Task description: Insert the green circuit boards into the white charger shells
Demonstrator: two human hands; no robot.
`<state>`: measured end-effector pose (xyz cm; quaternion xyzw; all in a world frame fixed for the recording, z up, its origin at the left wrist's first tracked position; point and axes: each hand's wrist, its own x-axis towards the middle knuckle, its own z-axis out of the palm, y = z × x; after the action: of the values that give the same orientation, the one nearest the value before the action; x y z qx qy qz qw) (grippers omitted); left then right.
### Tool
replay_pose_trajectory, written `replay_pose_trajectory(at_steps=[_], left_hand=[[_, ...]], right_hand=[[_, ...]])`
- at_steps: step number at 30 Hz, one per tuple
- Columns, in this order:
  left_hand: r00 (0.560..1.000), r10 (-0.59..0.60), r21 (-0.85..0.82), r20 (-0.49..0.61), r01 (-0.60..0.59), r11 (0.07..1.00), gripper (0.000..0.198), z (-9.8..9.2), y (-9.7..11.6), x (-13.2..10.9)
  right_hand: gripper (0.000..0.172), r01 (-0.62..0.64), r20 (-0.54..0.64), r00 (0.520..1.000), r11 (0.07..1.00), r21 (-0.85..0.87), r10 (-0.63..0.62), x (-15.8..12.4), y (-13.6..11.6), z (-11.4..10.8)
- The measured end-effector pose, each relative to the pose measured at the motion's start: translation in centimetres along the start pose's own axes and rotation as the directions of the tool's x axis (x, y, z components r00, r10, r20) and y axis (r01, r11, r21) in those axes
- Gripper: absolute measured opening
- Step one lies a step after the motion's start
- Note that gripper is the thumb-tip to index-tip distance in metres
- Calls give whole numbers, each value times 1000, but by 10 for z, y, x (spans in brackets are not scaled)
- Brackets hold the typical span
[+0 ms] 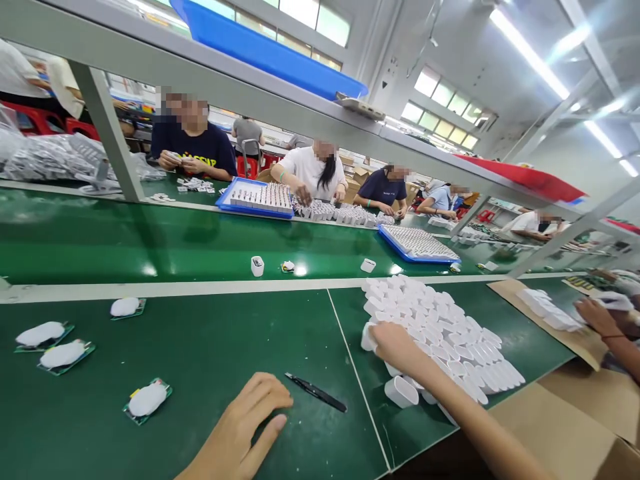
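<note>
My right hand (395,343) reaches to the left edge of a large cluster of white plastic shells (435,320). Its fingers are closed on one white plastic shell (368,337), a hollow oval sleeve. Another shell (401,391) lies apart, just below that hand. My left hand (253,417) rests over the green bench, thumb apart from its slightly bent fingers, holding nothing. Beside its fingertips lies a pair of black tweezers (316,391). Further left are several green circuit boards topped with white oval pads, among them one board (147,400) nearest the left hand.
Behind the bench runs a green conveyor belt (200,247), carrying a few parts and a blue tray (417,245). Co-workers sit across it. A shelf with a blue bin (270,50) hangs overhead. At right, a person's hand (597,317) works above cardboard (555,327).
</note>
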<state>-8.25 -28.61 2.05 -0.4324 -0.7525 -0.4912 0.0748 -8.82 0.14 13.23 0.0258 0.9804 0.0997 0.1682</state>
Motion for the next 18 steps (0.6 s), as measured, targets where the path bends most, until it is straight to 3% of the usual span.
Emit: replay_pose_trajectory(at_steps=[3, 5, 7, 8, 9, 10, 11, 14, 18], left_hand=[[986, -165, 68, -37, 167, 984, 44, 4, 1, -3], [941, -336, 20, -31, 336, 942, 58, 7, 5, -3], [872, -490, -83, -19, 487, 870, 58, 11, 9, -3], [835, -550, -129, -11, 544, 829, 54, 12, 11, -2], [803, -595, -165, -3, 587, 793, 51, 13, 12, -1], [784, -621, -192, 10, 611, 768, 49, 13, 12, 1], [779, -627, -218, 18, 615, 758, 49, 13, 12, 1], [821, -571, -308, 22, 549, 777, 55, 9, 10, 3], [860, -510, -402, 20, 474, 783, 56, 3, 4, 4]], right_hand=[[24, 318, -12, 948, 944, 83, -318, -7, -45, -8], [22, 556, -4, 827, 817, 156, -562, -8, -75, -18], [15, 717, 1, 674, 655, 238, -739, 6, -96, -30], [11, 754, -10, 624, 598, 272, -781, 20, -103, -36], [9, 764, -35, 609, 574, 294, -793, 39, -108, -43], [10, 752, -71, 631, 586, 301, -773, 61, -112, -50], [16, 718, -125, 683, 630, 294, -720, 86, -114, -56], [25, 588, -259, 806, 768, 251, -532, 159, -122, -70], [32, 474, -282, 867, 857, 205, -412, 212, -132, -75]])
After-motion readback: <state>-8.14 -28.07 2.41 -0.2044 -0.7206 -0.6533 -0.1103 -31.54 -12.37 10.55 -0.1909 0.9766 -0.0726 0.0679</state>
